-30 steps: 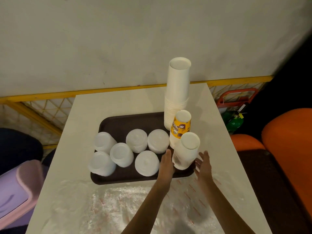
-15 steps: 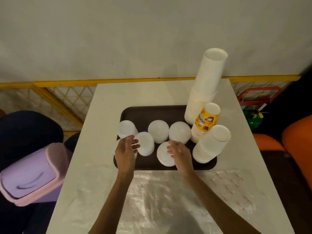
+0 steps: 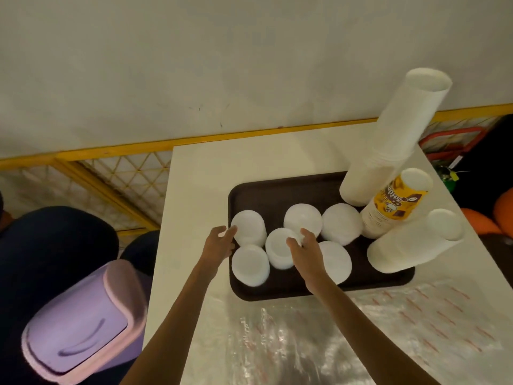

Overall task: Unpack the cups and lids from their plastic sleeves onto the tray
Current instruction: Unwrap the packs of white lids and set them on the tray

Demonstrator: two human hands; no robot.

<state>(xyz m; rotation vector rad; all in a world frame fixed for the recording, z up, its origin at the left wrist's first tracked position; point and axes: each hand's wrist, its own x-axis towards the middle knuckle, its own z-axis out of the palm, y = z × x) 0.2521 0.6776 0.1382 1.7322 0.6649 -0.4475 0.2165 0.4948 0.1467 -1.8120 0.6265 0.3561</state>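
Left hand [image 3: 219, 243], grip wide, fingertips at a lid stack [image 3: 249, 227]; right hand [image 3: 305, 247] over the middle lid stack [image 3: 277, 251], grip state unclear. Both, with cup stacks [image 3: 388, 151], stand on the brown tray [image 3: 277, 190].

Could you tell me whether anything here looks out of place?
Nothing spilled or damaged. The tall cup stack at the tray's right end seems to lean right, possibly lens distortion. Plastic sleeves lie on the table.

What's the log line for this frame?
left hand: open, beside far-left lid stack | right hand: on middle lid stack, grip unclear | cup stacks: on tray
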